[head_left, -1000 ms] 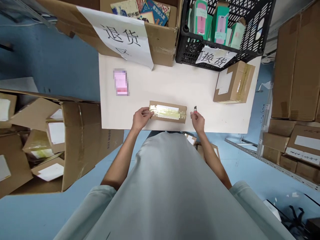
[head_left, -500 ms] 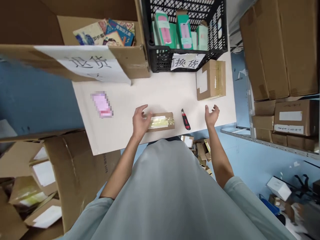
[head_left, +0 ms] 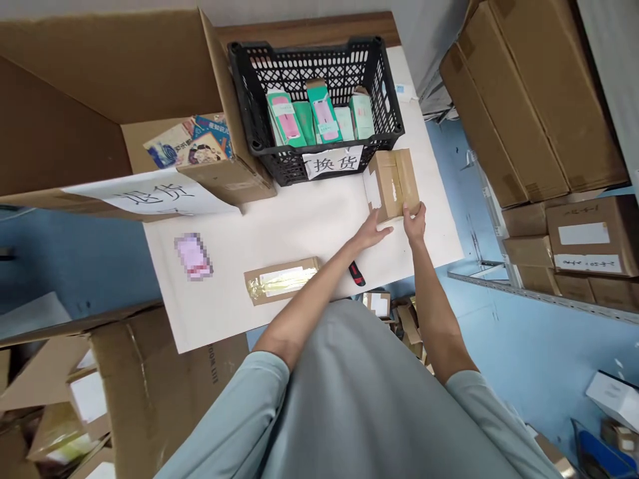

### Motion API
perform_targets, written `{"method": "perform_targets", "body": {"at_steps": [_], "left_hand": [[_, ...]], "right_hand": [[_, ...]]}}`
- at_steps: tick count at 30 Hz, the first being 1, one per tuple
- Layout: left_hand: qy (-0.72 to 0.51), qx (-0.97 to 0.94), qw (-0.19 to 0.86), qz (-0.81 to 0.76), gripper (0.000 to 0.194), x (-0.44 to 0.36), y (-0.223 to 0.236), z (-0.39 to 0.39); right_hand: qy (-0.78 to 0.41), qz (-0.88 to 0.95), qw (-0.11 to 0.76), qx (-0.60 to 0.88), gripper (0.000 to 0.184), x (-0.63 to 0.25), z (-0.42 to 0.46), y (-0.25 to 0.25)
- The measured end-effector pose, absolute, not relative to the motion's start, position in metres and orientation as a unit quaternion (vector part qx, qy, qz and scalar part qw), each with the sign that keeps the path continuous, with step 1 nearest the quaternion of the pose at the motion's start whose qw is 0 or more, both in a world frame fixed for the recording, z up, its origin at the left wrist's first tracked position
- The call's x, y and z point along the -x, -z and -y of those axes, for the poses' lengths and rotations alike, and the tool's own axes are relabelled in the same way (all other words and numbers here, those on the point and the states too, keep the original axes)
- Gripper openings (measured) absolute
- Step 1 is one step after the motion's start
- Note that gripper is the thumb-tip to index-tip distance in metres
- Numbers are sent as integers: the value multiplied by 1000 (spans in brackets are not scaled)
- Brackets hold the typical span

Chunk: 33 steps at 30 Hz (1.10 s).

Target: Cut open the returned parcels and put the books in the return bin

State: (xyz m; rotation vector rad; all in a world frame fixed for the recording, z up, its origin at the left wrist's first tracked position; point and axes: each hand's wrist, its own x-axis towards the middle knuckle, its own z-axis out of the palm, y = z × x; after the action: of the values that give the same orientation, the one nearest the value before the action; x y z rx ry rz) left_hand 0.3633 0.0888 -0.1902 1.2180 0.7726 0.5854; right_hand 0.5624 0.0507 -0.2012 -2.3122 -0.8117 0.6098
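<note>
A taped cardboard box with a white label on its left side stands at the right of the table, against the black basket. My right hand grips its near right corner, thumb on the front and fingers at the side. By the near left corner is my left hand, fingers and thumb apart, its fingertips at the box's edge. Partly behind my left forearm lies a red and black box cutter. A flat, narrow cardboard parcel with shiny tape and a label rests left of that forearm.
The black basket holds several green and pink packages. Left of it stands a large open carton with booklets inside. A blurred pink item lies on the white table. Shelves with cartons stand at the right.
Both hands have reached the taped box; my left hand has left the narrow parcel and crossed rightward. The narrow parcel now lies farther left. The view has shifted and tilted.
</note>
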Motion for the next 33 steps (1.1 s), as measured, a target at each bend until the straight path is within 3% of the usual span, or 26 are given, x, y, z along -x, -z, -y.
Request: {"method": "perform_targets", "body": {"at_steps": [6, 13, 18, 22, 24, 26, 29, 33], "left_hand": [[-209, -500, 762, -356, 111, -369, 188, -76], [-204, -463, 732, -457, 123, -294, 181, -23], [-240, -449, 704, -495, 116, -260, 179, -28], [-275, -458, 690, -489, 105, -249, 175, -39], [-294, -476, 665, -496, 95, -232, 171, -36], [-312, -509, 609, -522, 82, -201, 167, -28], [-326, -576, 471, -583, 59, -131, 160, -9], [-318, -577, 321, -681, 50, -36, 156, 24]], "right_hand": [[-212, 304, 319, 872, 84, -536, -37, 200], [-251, 324, 337, 847, 88, -463, 0, 194], [-295, 335, 350, 824, 91, -430, -22, 194], [-342, 325, 381, 795, 111, -416, -24, 207], [-355, 330, 343, 805, 123, -406, -6, 216], [-359, 353, 247, 828, 121, -394, 21, 226], [-355, 407, 95, 836, 99, -378, 56, 238], [-331, 453, 2, 828, 67, -366, 71, 244]]}}
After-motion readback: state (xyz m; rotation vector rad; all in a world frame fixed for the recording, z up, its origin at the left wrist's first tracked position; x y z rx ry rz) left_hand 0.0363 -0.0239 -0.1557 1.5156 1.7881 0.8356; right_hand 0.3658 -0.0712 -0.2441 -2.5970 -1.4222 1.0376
